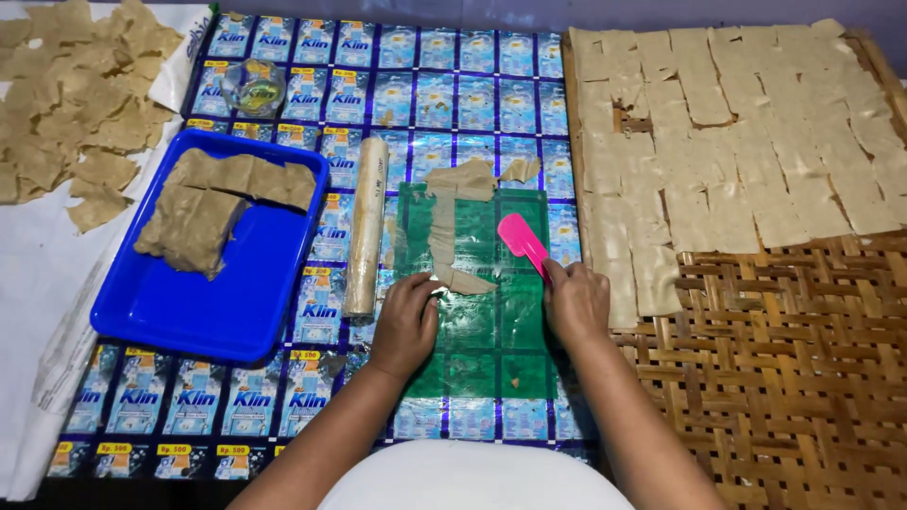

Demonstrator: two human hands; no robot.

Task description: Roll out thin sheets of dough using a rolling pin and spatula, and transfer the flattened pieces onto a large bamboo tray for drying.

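On the green plastic sheet (491,321) before me, my left hand (406,321) presses down with fingers curled together, their tips touching the lower end of the thin dough strip (444,236) that runs up the sheet. My right hand (574,302) grips the pink scraper (522,241), fingers closed around its handle, blade near the strip. Beside my left hand lies the rolling pin (366,227), next to the blue tray (227,302) of dough slabs.

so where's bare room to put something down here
The woven mat is bare below the drying sheets. The blue tray is free at its near end. It is crowded around the left hand, right hand and roller.
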